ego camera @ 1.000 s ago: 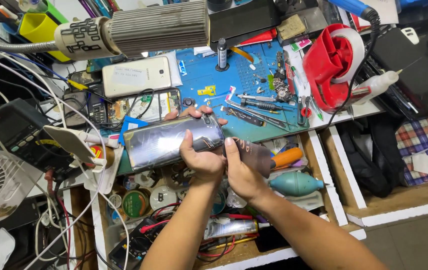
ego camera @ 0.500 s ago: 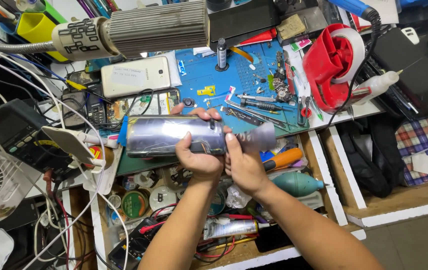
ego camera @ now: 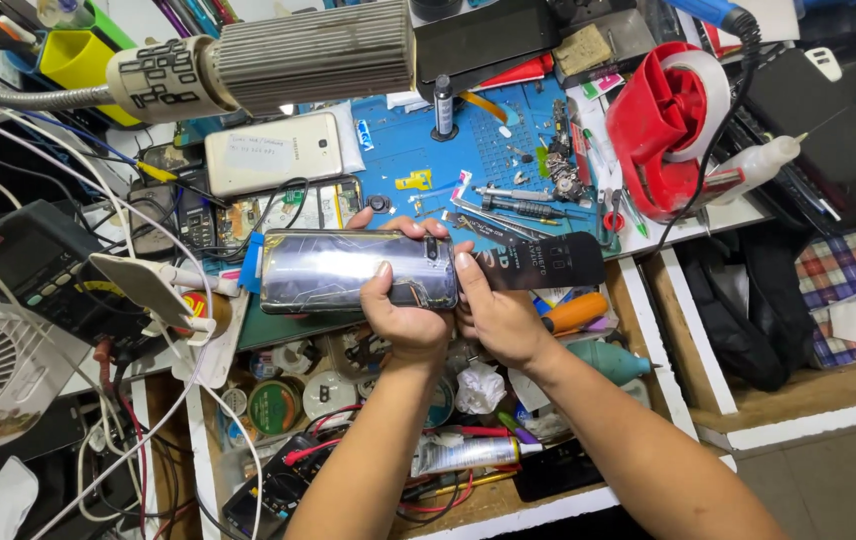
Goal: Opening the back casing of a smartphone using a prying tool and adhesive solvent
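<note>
- A cluttered desk [ego camera: 668, 330] is seen from above, with a blue work mat [ego camera: 508, 150] laid at its middle.
- A ribbed grey lamp head [ego camera: 313, 50] on a flexible neck is hung over the far left of the desk.
- A red tape dispenser [ego camera: 673, 120] is set at the right of the mat.
- A white phone [ego camera: 273, 152] is laid face down to the left of the mat.
- A dark phone [ego camera: 338, 270] with a glossy, reflective face is held level above the near edge of the desk, in front of the mat.
- The left hand [ego camera: 403, 315] is wrapped around the phone's right end, fingers curled over the far edge and thumb on the face.
- The right hand [ego camera: 498, 315] is closed on a dark film strip [ego camera: 538, 262], which is stretched rightward from the phone's right end.
- An orange-handled tool [ego camera: 576, 312] is lying just right of the right hand.
</note>
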